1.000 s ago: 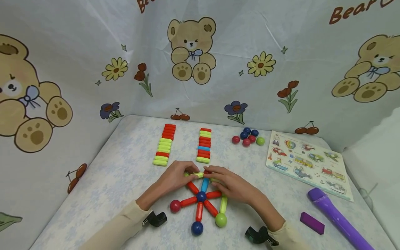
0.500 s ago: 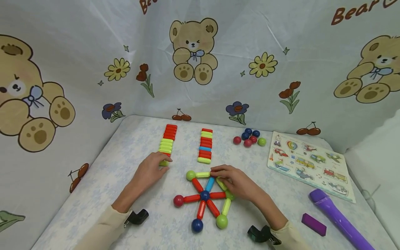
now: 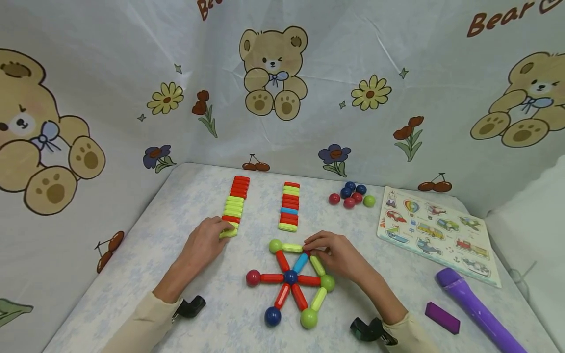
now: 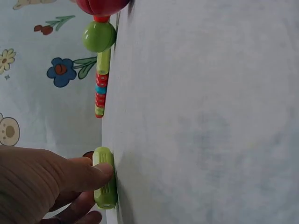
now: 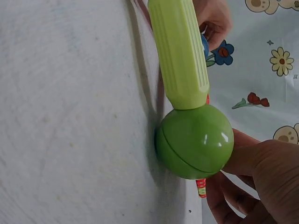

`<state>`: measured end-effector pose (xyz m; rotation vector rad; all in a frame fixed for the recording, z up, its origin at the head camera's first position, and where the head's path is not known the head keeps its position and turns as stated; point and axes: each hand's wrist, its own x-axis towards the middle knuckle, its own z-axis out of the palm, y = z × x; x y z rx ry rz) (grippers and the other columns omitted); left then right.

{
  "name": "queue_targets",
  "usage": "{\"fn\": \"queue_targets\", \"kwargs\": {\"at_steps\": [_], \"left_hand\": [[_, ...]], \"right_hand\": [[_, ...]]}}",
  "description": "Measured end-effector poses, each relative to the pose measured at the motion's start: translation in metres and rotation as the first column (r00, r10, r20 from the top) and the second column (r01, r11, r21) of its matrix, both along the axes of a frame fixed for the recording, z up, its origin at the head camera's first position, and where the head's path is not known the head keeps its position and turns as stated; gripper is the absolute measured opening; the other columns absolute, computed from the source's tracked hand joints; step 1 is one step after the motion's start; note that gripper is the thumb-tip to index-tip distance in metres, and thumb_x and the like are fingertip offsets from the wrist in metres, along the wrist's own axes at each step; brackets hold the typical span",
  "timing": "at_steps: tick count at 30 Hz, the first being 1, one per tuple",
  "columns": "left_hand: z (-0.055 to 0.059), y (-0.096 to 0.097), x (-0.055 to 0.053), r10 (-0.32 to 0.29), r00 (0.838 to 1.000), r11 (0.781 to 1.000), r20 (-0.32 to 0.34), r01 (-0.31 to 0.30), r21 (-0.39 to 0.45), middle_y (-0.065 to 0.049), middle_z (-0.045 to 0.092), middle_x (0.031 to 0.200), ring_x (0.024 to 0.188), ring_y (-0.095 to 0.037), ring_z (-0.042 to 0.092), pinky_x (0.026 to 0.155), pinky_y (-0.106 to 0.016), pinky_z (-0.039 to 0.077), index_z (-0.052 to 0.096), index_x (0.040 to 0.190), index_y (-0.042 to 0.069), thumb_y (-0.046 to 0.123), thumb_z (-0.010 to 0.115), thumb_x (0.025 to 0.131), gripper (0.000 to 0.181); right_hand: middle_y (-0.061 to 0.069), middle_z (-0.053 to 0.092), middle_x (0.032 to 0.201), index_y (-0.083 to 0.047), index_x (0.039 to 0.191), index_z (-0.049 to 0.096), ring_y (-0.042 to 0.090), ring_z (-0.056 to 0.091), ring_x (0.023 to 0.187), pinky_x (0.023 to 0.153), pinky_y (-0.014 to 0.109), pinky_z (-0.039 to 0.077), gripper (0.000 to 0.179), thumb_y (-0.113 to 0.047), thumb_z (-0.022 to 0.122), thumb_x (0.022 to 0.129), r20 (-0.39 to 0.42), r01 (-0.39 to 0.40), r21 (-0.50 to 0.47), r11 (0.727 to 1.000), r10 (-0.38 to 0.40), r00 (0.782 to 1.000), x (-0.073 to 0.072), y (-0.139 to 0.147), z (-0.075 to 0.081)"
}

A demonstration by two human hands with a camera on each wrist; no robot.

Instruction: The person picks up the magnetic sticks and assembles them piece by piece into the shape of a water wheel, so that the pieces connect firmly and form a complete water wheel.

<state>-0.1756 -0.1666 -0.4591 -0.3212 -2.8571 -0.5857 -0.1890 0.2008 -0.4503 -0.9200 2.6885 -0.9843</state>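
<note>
My left hand point(image 3: 204, 247) pinches the nearest yellow-green magnetic stick point(image 4: 105, 177) of the left row, thumb on its ribbed side and fingers behind it. On the table lies a flat wheel of magnetic sticks and balls, with a dark blue ball point(image 3: 291, 277) at its hub. Red sticks and one light blue stick point(image 3: 300, 263) radiate from it to outer balls. Yellow-green sticks join some of these along the rim. At the wheel's far side, my right hand point(image 3: 337, 253) pinches a red ball point(image 3: 306, 253), mostly covered by the fingers. A green ball point(image 5: 195, 141) sits below that hand.
A second row of sticks point(image 3: 289, 206) lies behind the wheel. Several loose balls point(image 3: 349, 202) are grouped at the back. To the right are a picture board point(image 3: 437, 233), a purple microphone-shaped toy point(image 3: 476, 309) and a purple block point(image 3: 442, 317). A printed bear curtain hangs behind.
My left hand has left the wheel's far side, moved left and taken hold of the row's end stick. The right hand stays at the red ball; the wheel has turned and shifted slightly right.
</note>
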Motion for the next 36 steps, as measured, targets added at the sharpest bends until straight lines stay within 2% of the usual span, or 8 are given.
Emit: {"fn": "queue_targets", "kwargs": {"at_steps": [6, 10, 13, 20, 25, 30, 36], "left_hand": [[0.002, 0.006, 0.004, -0.009, 0.994, 1.000, 0.109, 0.008, 0.012, -0.013, 0.075, 0.110, 0.099, -0.028, 0.067, 0.087, -0.045, 0.061, 0.081, 0.115, 0.001, 0.001, 0.090, 0.085, 0.031], [0.006, 0.016, 0.006, -0.031, 0.978, 0.996, 0.205, 0.013, 0.087, -0.007, 0.076, 0.106, 0.092, -0.022, 0.066, 0.086, -0.041, 0.061, 0.079, 0.117, 0.003, 0.006, 0.087, 0.090, 0.028], [0.009, 0.026, 0.008, -0.056, 0.966, 0.987, 0.252, 0.015, 0.161, -0.003, 0.075, 0.101, 0.087, -0.016, 0.066, 0.082, -0.038, 0.061, 0.078, 0.117, 0.006, 0.009, 0.085, 0.093, 0.025], [0.018, 0.045, 0.018, -0.137, 0.943, 0.943, 0.302, 0.031, 0.331, 0.001, 0.075, 0.097, 0.087, -0.013, 0.072, 0.081, -0.037, 0.064, 0.075, 0.117, 0.009, 0.009, 0.083, 0.095, 0.024], [0.022, 0.053, 0.026, -0.197, 0.927, 0.919, 0.320, 0.060, 0.391, 0.000, 0.076, 0.097, 0.085, -0.013, 0.072, 0.077, -0.034, 0.064, 0.072, 0.119, 0.008, 0.012, 0.082, 0.096, 0.026], [0.018, 0.058, 0.029, -0.212, 0.922, 0.919, 0.323, 0.076, 0.386, 0.001, 0.075, 0.093, 0.082, -0.011, 0.071, 0.074, -0.031, 0.063, 0.071, 0.118, 0.007, 0.013, 0.083, 0.095, 0.027], [0.010, 0.063, 0.026, -0.232, 0.920, 0.916, 0.317, 0.097, 0.388, 0.003, 0.072, 0.091, 0.082, -0.008, 0.068, 0.075, -0.028, 0.061, 0.072, 0.116, 0.006, 0.012, 0.081, 0.096, 0.023]], "right_hand": [[-0.001, 0.076, 0.122, -0.014, 0.117, 0.084, 0.023, 0.069, 0.113, 0.082, 0.025, 0.059, 0.026, 0.002, 0.076, 0.098, 0.025, 0.006, 0.008, 1.000, -0.006, 1.000, -0.001, 0.002, 0.002], [-0.002, 0.076, 0.120, -0.016, 0.115, 0.085, 0.023, 0.069, 0.113, 0.081, 0.025, 0.059, 0.026, 0.001, 0.077, 0.097, 0.038, 0.007, 0.013, 1.000, -0.008, 0.999, -0.001, 0.004, 0.002], [-0.002, 0.076, 0.120, -0.017, 0.115, 0.085, 0.023, 0.069, 0.113, 0.082, 0.025, 0.059, 0.026, 0.001, 0.077, 0.097, 0.043, 0.005, 0.011, 1.000, -0.005, 0.999, -0.001, 0.005, 0.003], [-0.003, 0.076, 0.118, -0.016, 0.114, 0.085, 0.021, 0.069, 0.110, 0.080, 0.024, 0.058, 0.025, 0.000, 0.077, 0.097, 0.049, -0.001, 0.018, 1.000, 0.001, 0.999, -0.001, 0.005, 0.005], [-0.003, 0.076, 0.117, -0.016, 0.114, 0.085, 0.020, 0.069, 0.108, 0.079, 0.024, 0.058, 0.024, 0.000, 0.077, 0.097, 0.046, -0.004, 0.019, 1.000, 0.003, 0.999, -0.001, 0.005, 0.006], [-0.003, 0.076, 0.117, -0.016, 0.114, 0.085, 0.020, 0.070, 0.108, 0.079, 0.024, 0.058, 0.024, -0.001, 0.077, 0.098, 0.043, -0.010, 0.019, 1.000, 0.009, 0.999, -0.001, 0.005, 0.006], [-0.004, 0.076, 0.116, -0.017, 0.113, 0.085, 0.019, 0.070, 0.107, 0.078, 0.025, 0.058, 0.023, -0.001, 0.077, 0.098, 0.040, -0.010, 0.020, 1.000, 0.009, 0.999, -0.001, 0.006, 0.005]]}}
